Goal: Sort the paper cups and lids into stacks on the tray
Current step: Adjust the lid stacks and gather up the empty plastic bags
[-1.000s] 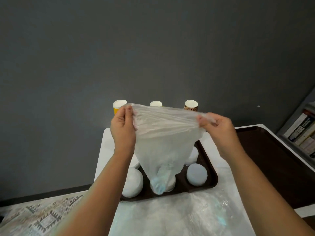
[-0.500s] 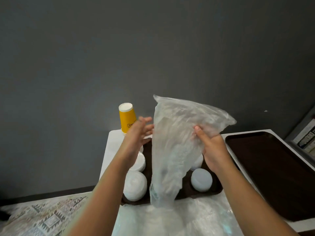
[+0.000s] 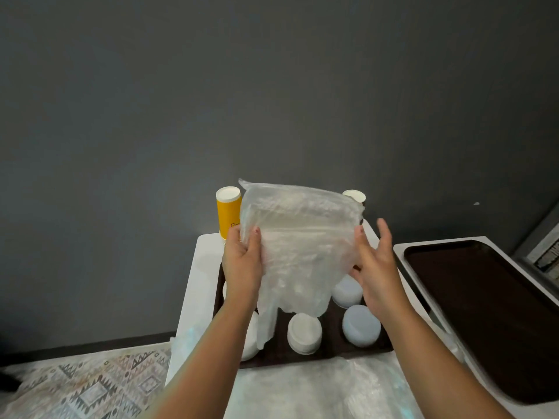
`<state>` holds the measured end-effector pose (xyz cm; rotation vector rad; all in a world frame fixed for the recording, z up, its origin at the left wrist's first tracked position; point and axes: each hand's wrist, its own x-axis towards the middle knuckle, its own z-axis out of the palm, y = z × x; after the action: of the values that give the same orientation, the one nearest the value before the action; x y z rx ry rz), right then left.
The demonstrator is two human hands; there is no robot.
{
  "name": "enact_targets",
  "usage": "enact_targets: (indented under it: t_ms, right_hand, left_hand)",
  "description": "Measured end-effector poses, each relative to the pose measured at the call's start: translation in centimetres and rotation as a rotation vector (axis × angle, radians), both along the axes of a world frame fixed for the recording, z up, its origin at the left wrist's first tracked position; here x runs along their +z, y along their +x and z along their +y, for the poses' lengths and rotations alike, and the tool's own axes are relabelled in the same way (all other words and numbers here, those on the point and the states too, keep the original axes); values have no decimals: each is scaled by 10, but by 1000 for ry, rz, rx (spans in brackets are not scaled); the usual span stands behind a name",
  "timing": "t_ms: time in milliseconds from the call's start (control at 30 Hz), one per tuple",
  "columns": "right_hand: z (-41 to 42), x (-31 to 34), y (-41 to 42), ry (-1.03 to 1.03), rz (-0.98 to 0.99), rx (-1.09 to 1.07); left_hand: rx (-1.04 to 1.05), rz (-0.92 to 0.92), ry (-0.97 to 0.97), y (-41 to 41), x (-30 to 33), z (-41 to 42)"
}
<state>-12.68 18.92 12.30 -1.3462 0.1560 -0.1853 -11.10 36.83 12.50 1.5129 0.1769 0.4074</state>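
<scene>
I hold a crumpled clear plastic bag [image 3: 298, 237] up over the dark brown tray [image 3: 302, 356]. My left hand [image 3: 242, 263] pinches the bag's left edge, thumb on the front. Against the bag's right edge lies my right hand [image 3: 375, 267], its fingers straight and spread. White lid stacks stand on the tray: one at the front middle [image 3: 304, 332], one at the front right [image 3: 361, 325], one behind it [image 3: 348, 290]. More lids on the left are hidden by my forearm. A yellow cup stack [image 3: 228, 213] and a patterned cup top [image 3: 354, 195] stand behind the bag.
A second dark tray [image 3: 484, 313] lies on the table to the right. Clear plastic wrap [image 3: 317, 388] covers the white table's front. A patterned rug [image 3: 84, 385] lies on the floor at left. Books [image 3: 547, 255] stand at the far right, and a grey wall rises behind.
The bag went from stretched wide between both hands to folded and bunched. My left hand let go, then took its left edge again. My right hand loosened its grip and now has straight fingers.
</scene>
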Motion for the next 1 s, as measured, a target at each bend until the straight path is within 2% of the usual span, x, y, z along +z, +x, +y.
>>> enact_targets:
  t_ms: [67,167,267,400,633,1000]
  right_hand:
    - [1,-7,-3,-52,-33,40]
    - [2,-13,-10,-170,-145,151]
    - [1,-11,-10,-259,-191,254]
    - [-5,-3,-10,-356,-171,185]
    - [-11,2,-5,-502,-183,-47]
    - [-16,-4,-6,-785,-287,-149]
  left_hand:
    - [-52,-49,-4,-1,0,3]
    - [-178,-164,126,-4,2,8]
    - [-360,-141,148,-1,4,17]
    - [-543,-104,365,1,9,30]
    - [-247,-62,696,6,20,34]
    - [1,-206,775,10,14,44]
